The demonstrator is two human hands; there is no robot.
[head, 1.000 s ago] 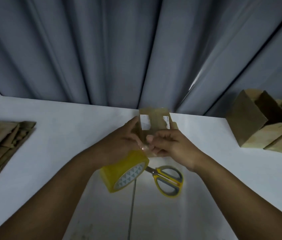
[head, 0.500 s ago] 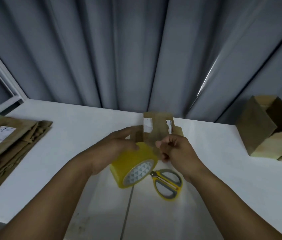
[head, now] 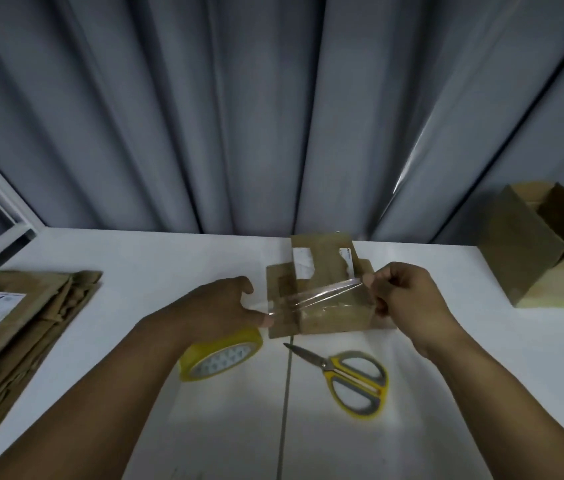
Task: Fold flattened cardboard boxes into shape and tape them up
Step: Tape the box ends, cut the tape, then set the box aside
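Note:
A small brown cardboard box [head: 329, 313] stands on the white table [head: 135, 258], its far flap raised and side flaps spread. My left hand [head: 218, 306] grips the yellow tape roll [head: 220, 356] just left of the box. My right hand [head: 402, 296] pinches the free end of the clear tape strip [head: 318, 294], which stretches from the roll across the box top. The strip hangs slightly above the cardboard.
Yellow-handled scissors [head: 346, 374] lie on the table just in front of the box. A stack of flattened boxes [head: 14, 334] sits at the left edge. Folded boxes [head: 547, 251] stand at the far right. Grey curtains hang behind the table.
My hands have drawn apart: the right one pulled the tape end to the right, stretching a strip over the box. The roll dropped lower and to the left.

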